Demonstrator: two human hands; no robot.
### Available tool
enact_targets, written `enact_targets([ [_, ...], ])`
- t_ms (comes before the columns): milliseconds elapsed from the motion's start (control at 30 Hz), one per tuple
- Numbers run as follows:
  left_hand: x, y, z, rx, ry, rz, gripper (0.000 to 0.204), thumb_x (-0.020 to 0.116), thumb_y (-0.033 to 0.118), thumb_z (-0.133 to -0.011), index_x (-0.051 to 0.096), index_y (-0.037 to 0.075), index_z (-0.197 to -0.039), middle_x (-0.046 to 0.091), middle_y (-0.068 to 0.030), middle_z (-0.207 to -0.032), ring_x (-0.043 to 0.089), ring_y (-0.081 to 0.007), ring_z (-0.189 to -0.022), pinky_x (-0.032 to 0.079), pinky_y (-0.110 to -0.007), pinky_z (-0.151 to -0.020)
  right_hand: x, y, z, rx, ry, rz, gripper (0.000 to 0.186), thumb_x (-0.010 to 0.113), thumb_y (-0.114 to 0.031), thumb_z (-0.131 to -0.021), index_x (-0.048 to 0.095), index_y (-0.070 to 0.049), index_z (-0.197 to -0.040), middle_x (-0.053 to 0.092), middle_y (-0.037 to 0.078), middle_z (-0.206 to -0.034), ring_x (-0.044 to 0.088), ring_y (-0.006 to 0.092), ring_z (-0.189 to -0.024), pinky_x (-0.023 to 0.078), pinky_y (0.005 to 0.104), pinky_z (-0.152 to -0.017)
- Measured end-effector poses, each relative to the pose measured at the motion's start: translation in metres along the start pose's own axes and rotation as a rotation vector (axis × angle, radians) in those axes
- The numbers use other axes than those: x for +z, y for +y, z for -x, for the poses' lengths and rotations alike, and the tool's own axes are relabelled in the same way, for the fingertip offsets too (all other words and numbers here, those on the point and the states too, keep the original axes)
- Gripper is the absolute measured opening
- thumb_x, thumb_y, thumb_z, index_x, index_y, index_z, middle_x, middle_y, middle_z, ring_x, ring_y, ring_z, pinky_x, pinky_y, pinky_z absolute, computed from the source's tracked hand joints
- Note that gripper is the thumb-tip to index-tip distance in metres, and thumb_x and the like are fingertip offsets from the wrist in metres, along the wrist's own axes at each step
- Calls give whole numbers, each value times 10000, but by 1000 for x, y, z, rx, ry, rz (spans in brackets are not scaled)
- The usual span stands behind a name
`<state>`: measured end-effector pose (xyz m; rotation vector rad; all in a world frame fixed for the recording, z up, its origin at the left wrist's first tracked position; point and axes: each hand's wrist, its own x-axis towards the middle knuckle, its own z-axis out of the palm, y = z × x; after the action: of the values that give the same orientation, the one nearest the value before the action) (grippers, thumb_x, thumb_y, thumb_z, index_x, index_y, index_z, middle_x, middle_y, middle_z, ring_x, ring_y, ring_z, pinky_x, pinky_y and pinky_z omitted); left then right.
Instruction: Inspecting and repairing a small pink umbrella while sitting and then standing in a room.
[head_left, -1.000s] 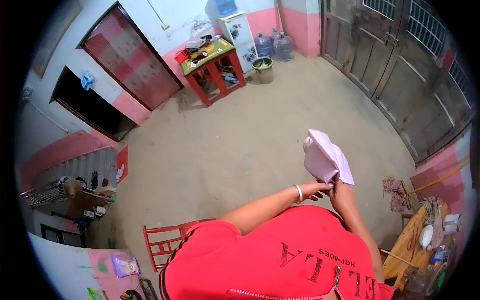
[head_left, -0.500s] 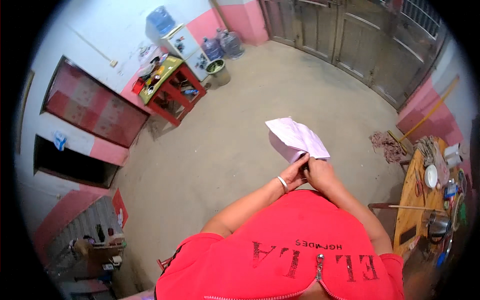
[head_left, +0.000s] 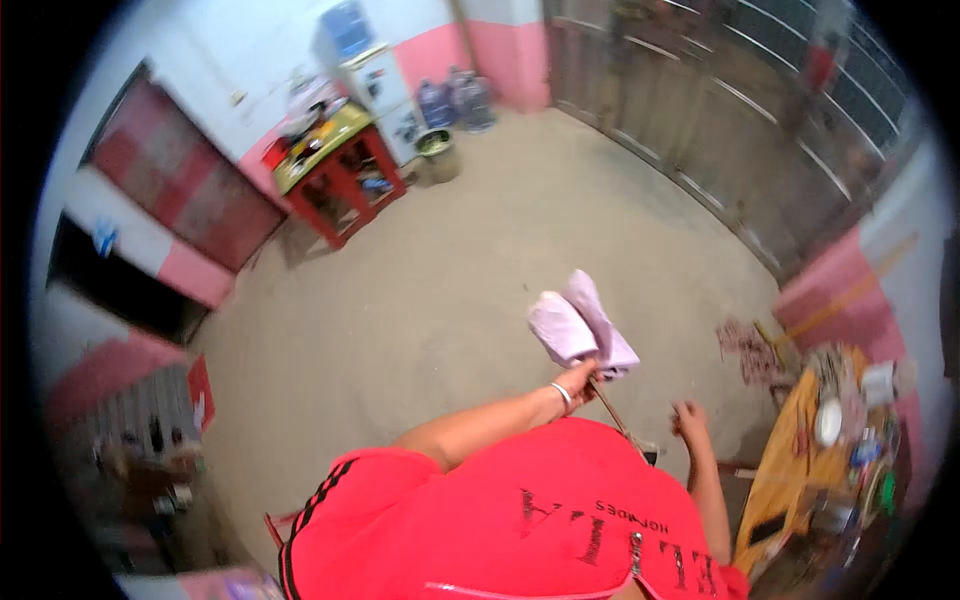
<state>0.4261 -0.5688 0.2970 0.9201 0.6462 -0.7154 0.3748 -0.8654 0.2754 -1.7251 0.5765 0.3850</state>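
Observation:
In front of my red top, my left hand (head_left: 577, 384), with a white bangle at its wrist, is closed around the base of a pale pink folded bundle (head_left: 562, 328). It opens into two lobes, and I cannot tell whether it is cloth or paper. From that hand a thin brown stick (head_left: 607, 405) slants down to the right, with a small dark piece near its lower end. Off to the right, apart from the bundle, is my right hand (head_left: 689, 421). Its fingers look bent but are blurred, and I see nothing clear in them.
At right stands a wooden table (head_left: 776, 470) with a white bowl (head_left: 828, 423), scissors and other items. A mop (head_left: 748, 350) leans behind it. Far left are a red-framed table (head_left: 338, 205), a water dispenser (head_left: 380, 88) and a bucket (head_left: 441, 165). Metal doors (head_left: 690, 130) close the far side.
My right hand has let go of the bundle and moved right toward the table. The bundle has spread into two lobes, and the stick now shows. The view has shifted.

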Motion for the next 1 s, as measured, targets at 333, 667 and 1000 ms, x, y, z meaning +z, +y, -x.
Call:
enact_targets([
  [333, 35, -12, -39, -75, 147, 128, 149, 584, 315, -842, 577, 167, -822, 603, 39, -663, 536, -111, -588, 453, -279, -558, -244, 225, 8, 197, 411, 325, 362, 471, -325, -938, 625, 2, -946, 653, 134, -739, 597, 256, -598, 464, 393, -501],
  [667, 116, -63, -74, -121, 273, 190, 204, 561, 327, -856, 563, 140, -775, 576, 30, -629, 530, -147, -552, 463, -301, -488, -328, 223, -76, 233, 306, 194, 361, 471, -326, -936, 632, -2, -934, 655, 133, -743, 600, 260, -600, 466, 398, -503],
  [1000, 164, -87, -64, -79, 279, 234, 216, 590, 305, -880, 570, 125, -763, 592, 30, -653, 566, -118, -575, 478, -301, -542, -372, 247, -104, 225, 243, 149, 362, 470, -326, -934, 638, -6, -923, 657, 131, -747, 603, 263, -602, 468, 404, -504],
])
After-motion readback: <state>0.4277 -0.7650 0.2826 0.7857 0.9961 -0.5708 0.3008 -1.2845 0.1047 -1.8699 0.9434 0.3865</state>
